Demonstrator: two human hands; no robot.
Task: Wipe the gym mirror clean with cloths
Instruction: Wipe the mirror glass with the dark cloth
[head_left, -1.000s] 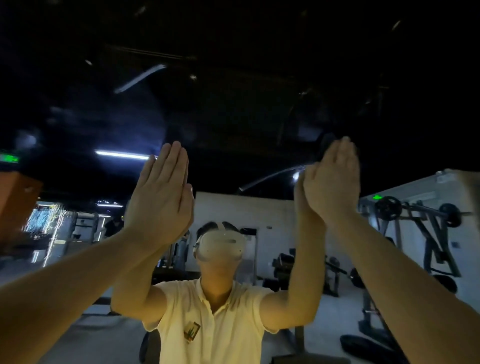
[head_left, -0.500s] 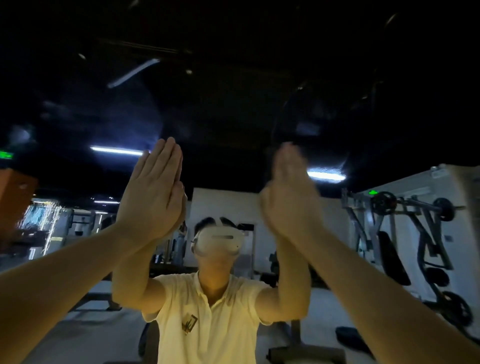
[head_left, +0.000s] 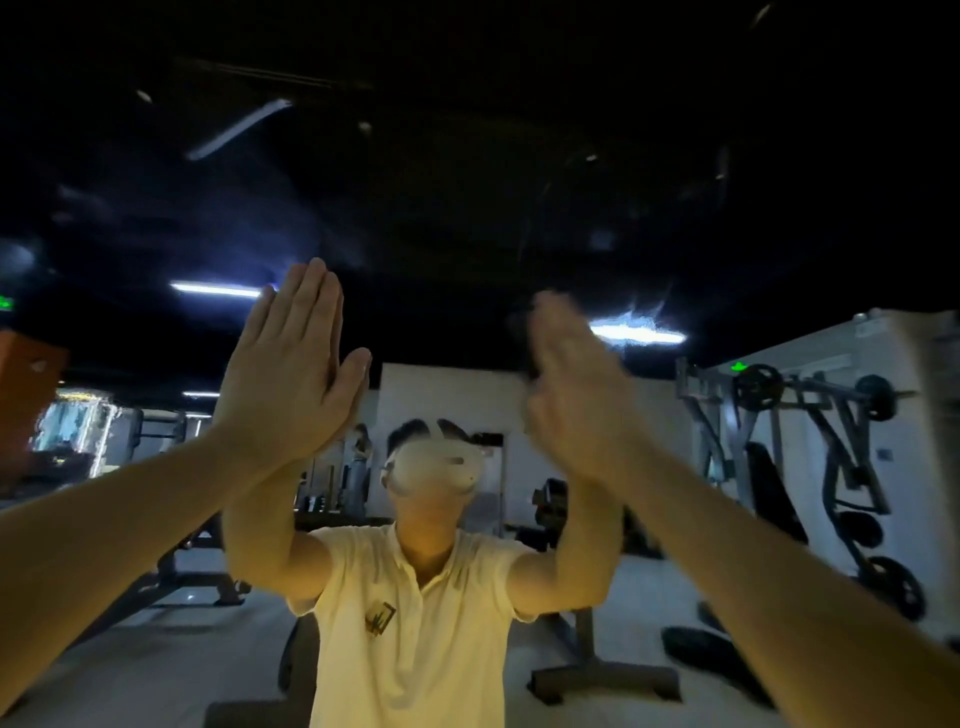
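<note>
Facing the gym mirror (head_left: 467, 182), we noted that it filled the whole view ahead, upright and close, with both arms raised to it. Its upper glass reflected a dark ceiling. Hazy, pale smears spread across that dark area, and a streaky flare lay around the reflected ceiling light (head_left: 636, 332) on the right. Lower down it reflected a person in a white headset (head_left: 436, 467) and a cream polo shirt (head_left: 415, 623), with a barbell rack (head_left: 810, 410) off to the right.

Left hand (head_left: 291, 374): held flat toward the glass at head height, fingers straight and together, thumb out to the side. It gripped nothing that we could see, and we could not tell what lay under the palm.

Right hand (head_left: 571, 395): also flat and upright, fingers straight, blurred. A dark cloth (head_left: 521, 338) showed along its fingers, between hand and glass. It seemed pressed there rather than gripped, though the blur hid the detail. The two hands stood near each other, not touching.
</note>
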